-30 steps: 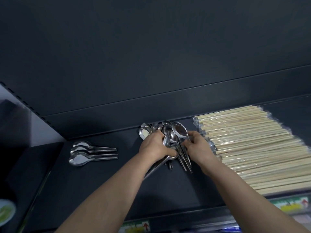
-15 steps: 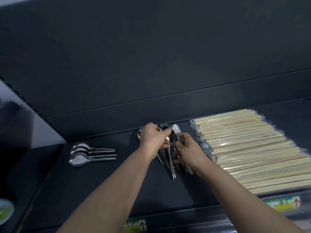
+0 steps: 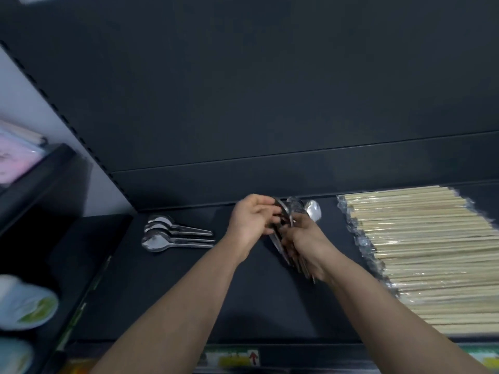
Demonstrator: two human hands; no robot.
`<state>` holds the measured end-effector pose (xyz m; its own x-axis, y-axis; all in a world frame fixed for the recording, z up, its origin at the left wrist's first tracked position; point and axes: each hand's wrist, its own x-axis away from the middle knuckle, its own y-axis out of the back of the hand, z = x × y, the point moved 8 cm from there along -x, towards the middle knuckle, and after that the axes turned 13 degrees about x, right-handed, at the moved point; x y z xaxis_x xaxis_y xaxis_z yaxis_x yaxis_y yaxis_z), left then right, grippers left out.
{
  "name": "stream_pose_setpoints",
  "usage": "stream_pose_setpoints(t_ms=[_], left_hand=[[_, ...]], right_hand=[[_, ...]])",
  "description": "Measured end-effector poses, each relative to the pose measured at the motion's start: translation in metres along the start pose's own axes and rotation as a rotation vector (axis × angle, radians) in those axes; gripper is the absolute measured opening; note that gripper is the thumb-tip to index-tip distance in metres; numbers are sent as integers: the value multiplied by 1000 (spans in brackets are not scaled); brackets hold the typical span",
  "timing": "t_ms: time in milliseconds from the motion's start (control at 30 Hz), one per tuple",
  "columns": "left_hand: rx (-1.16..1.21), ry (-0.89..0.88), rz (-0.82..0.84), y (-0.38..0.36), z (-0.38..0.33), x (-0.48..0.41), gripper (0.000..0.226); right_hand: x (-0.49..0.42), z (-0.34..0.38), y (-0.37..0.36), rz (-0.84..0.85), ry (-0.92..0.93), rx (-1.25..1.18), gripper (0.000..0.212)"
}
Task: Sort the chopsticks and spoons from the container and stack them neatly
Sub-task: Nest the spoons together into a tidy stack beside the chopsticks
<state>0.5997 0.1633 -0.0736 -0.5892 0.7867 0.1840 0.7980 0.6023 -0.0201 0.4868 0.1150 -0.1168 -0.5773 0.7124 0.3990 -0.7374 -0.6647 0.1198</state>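
Dark shelf (image 3: 167, 306) boards fill the view, with a dark back wall behind them. Nearest to us, along the front edge of the shelf, small price labels (image 3: 237, 359) stick to the lip.

A little farther in, near the middle of the shelf, both hands meet over a bunch of spoons (image 3: 293, 220). The right hand (image 3: 307, 238) is closed around the handles, so the bunch stays together and does not slide apart. The left hand (image 3: 253, 220) has its fingers curled on the round bowl ends. It looks like it is pushing them into line so they nest one inside the next. The picture is blurry here, so I cannot tell how many spoons are in the bunch.

At the right side of the shelf lies a big flat pile of wrapped chopsticks (image 3: 421, 255). They all point the same way, which keeps the pile tidy. It is near the right hand but not touching it.

Toward the left side lies a small row of spoons (image 3: 175, 234), side by side, bowls to the left. These look already sorted. I think the held bunch will be put down neatly near them.

Past the shelf's left edge sit blurry pale things (image 3: 24, 303) that I cannot make out.
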Motion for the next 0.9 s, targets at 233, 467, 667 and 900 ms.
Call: stream_pose_setpoints(t_ms=[233, 467, 667, 900], left_hand=[[-151, -120, -120, 78, -4, -8, 14], [-332, -92, -249, 167, 21, 0, 17], [-563, -104, -414, 252, 26, 18, 13], [-618, -78, -448, 291, 41, 19, 18]], right_hand=[[3, 22, -67, 139, 74, 189, 29], [-13, 30, -124, -15, 275, 1033, 30], [-11, 43, -195, -74, 427, 1236, 32], [-13, 46, -234, -241, 579, 1482, 33]])
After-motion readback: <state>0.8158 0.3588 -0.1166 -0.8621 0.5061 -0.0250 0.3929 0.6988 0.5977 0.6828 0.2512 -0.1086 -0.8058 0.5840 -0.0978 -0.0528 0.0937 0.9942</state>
